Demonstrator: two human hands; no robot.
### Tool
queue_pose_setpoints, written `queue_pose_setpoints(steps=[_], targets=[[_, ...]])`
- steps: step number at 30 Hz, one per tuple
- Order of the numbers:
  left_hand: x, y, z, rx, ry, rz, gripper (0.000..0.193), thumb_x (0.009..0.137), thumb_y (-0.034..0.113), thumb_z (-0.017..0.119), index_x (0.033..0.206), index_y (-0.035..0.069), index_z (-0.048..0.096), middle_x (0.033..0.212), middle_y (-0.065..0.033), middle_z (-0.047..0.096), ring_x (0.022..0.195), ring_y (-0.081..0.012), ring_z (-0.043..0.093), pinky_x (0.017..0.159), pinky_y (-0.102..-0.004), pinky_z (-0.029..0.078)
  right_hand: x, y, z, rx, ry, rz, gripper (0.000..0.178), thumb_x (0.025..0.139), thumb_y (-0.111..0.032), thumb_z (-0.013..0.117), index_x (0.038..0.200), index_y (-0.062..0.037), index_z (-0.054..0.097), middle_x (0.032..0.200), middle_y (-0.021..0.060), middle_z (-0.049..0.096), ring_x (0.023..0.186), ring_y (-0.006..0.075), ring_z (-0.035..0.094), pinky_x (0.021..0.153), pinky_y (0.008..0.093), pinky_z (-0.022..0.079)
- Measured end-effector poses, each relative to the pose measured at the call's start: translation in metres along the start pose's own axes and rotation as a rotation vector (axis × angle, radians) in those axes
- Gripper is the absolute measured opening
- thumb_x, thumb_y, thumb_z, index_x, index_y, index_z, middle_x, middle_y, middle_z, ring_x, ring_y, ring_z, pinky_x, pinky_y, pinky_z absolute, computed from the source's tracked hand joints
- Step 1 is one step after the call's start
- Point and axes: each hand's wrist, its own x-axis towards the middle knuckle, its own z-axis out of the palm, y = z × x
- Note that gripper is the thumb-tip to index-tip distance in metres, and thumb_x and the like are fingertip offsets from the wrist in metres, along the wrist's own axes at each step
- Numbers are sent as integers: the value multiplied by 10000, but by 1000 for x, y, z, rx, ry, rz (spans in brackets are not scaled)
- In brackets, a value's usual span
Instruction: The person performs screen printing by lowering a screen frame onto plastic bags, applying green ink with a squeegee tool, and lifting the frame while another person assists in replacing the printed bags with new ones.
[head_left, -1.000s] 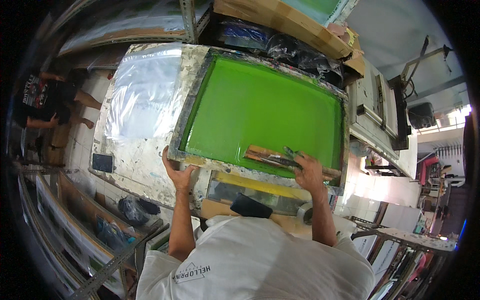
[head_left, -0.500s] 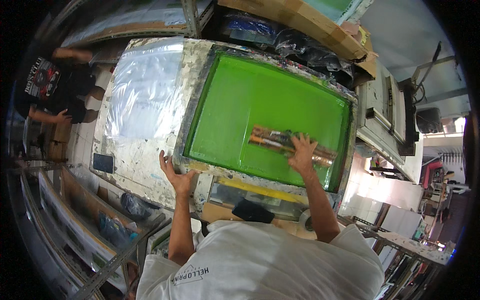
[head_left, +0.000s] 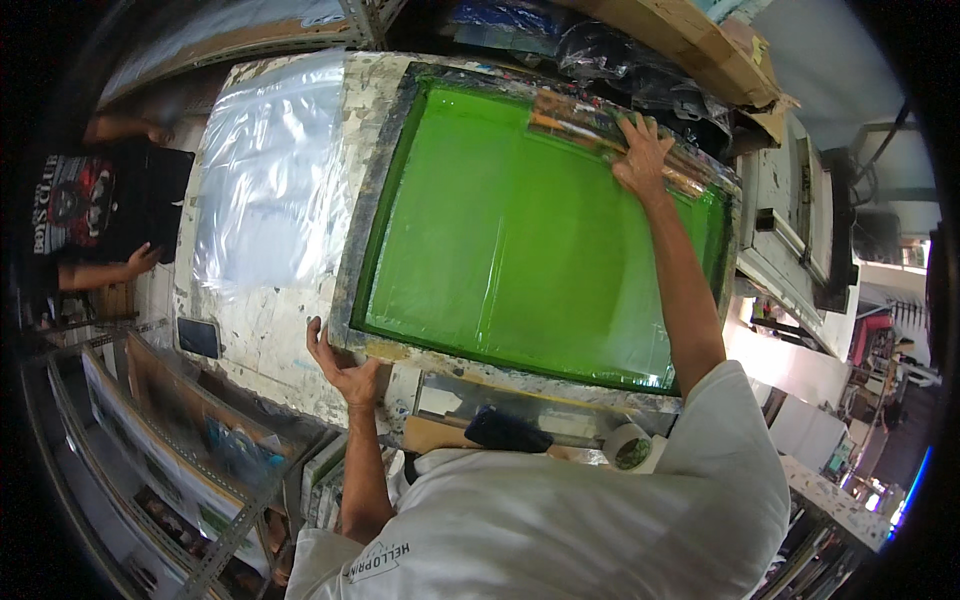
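Note:
A large printing screen with bright green mesh (head_left: 520, 240) lies in a paint-stained frame (head_left: 470, 365) on a worn white table (head_left: 260, 330). My right hand (head_left: 640, 155) reaches to the far edge of the mesh and grips a long wooden-handled squeegee (head_left: 575, 125) lying across it. My left hand (head_left: 340, 360) holds the near left corner of the frame, fingers curled over its edge.
Clear plastic sheeting (head_left: 260, 180) covers the table left of the screen. A tape roll (head_left: 632, 447) and a dark object (head_left: 505, 430) sit at the near edge. Another person in a black shirt (head_left: 90, 215) stands at the left. Shelves (head_left: 180, 450) and machinery (head_left: 800, 220) flank the table.
My right hand has pushed the squeegee from the near edge of the mesh across to its far edge. My left hand stayed on the frame's near left corner.

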Motion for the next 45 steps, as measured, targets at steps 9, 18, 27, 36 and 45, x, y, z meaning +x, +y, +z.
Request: queue_pose_setpoints(steps=[9,18,27,36,45], targets=[[-9,-3,-4,-247,3,-244,852,567,-26,750,1325,-16,360,1213,-129,491,1114,-241,474,986,-359,359,9,-53,-68,-219,-36,-75,852,745,-309,657,1462,-182,215,1495,172,221,1379,437,127,1066,652,100],[22,42,-15,-79,170,25,931,516,117,873,1288,-65,386,1232,-167,471,1154,-287,451,1019,-398,331,-165,-170,-278,170,-600,-26,748,658,-276,744,1308,-79,432,1432,259,256,1347,452,203,1058,608,196],[126,185,13,-172,229,226,667,758,116,752,1321,0,413,1171,-125,528,1002,-198,501,879,-323,397,-182,-183,-332,-178,-21,143,483,644,-19,640,1120,-41,557,1250,188,499,1169,406,436,1013,585,237],[46,30,66,308,-199,17,626,781,283,747,1211,-93,491,1194,-205,535,1096,-312,515,926,-390,409,-138,-161,-355,-16,121,107,543,690,-15,632,1222,-19,522,1290,251,481,1258,461,358,1089,576,135],[-23,56,107,193,-290,48,163,772,56,676,891,-50,639,932,-172,609,833,-285,580,702,-366,467,-131,-155,-359,19,124,105,511,705,-20,633,1206,-3,535,1282,245,495,1264,458,359,1092,572,134]])
